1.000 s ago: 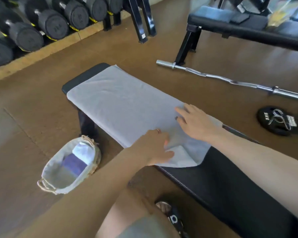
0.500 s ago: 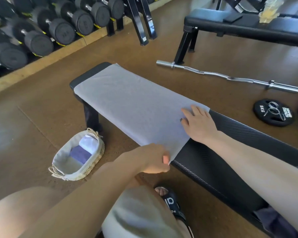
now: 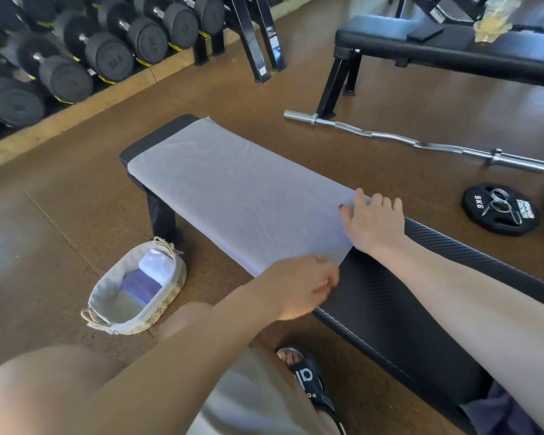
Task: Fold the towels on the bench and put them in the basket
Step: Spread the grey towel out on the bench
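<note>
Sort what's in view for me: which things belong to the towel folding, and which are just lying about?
Job: grey towel spread on the near bench; basket on the floor holding folded towels; left hand and right hand at the towel's near end.

Lying about: dumbbells, curl bar, weight plate, far bench.

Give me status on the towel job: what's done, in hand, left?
Done: two folded towels, one white and one purple, lie in the basket on the floor. In hand: a grey towel lies spread flat along the bench; the left hand is at its near corner and the right hand rests on its near end. Left: fold it and put it in the basket.
</note>
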A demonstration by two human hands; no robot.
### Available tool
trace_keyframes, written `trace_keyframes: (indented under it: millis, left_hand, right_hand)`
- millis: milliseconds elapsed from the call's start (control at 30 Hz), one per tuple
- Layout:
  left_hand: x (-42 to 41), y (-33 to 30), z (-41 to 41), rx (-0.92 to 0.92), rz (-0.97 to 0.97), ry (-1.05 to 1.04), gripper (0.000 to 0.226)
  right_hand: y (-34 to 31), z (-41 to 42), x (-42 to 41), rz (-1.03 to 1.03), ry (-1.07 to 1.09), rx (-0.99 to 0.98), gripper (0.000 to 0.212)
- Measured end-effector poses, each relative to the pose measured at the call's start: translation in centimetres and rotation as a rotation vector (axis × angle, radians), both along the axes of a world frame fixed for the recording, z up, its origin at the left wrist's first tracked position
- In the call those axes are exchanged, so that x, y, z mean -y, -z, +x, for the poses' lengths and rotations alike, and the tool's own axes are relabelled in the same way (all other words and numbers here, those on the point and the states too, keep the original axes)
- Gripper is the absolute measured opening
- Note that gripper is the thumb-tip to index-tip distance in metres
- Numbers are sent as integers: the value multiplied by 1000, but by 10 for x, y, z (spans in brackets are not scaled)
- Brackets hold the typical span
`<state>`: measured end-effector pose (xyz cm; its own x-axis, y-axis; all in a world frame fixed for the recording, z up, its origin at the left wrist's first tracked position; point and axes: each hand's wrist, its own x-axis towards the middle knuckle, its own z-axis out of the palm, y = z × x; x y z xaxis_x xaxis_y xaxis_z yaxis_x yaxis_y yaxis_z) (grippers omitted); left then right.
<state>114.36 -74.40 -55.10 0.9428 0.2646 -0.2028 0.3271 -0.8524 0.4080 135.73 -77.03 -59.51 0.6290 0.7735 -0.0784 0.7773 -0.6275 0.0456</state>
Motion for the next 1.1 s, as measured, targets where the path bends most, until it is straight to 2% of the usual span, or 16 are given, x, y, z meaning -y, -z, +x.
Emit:
trace_keyframes:
  millis: [67,133,200,267,333,367,467,567,800,900,1100]
  left_hand:
    - [-24,2,4,60,170,-143,30]
    - [-51,6,1,-27,341,-270,50]
    - [-79,9,-8,-193,339,-338,70]
    - [-103,14,-19,-313,307,-373,79]
    - [-123,21,-29,-320,317,-400,79]
    - [-130,24,-31,-295,321,-413,78]
    - [-149,31,-30,-186,337,-469,77]
    - [-164,39,-29,-119,330,-551,82]
    - [-182,52,-27,-324,197,-541,96]
    - [-183,51,-26,-365,183,-537,98]
    - [-178,47,-26,-354,161,-547,98]
  right_hand:
    - [-4,-6,-11,80,-109,41,62]
    - [-2,-13,-21,151,-263,-22,59]
    - [7,-16,-26,127,-281,-73,58]
    - [15,-15,-30,67,-152,-54,59]
    - [13,-19,-39,28,-56,-12,63]
    - [10,-24,-48,44,-79,5,65]
    - [4,-49,-95,150,-271,-31,64]
    - [7,-77,-162,211,-370,-126,62]
    - [27,-87,-274,159,-374,-107,53]
    - [29,-72,-273,191,-339,-114,49]
    - [25,-27,-193,227,-44,-143,48]
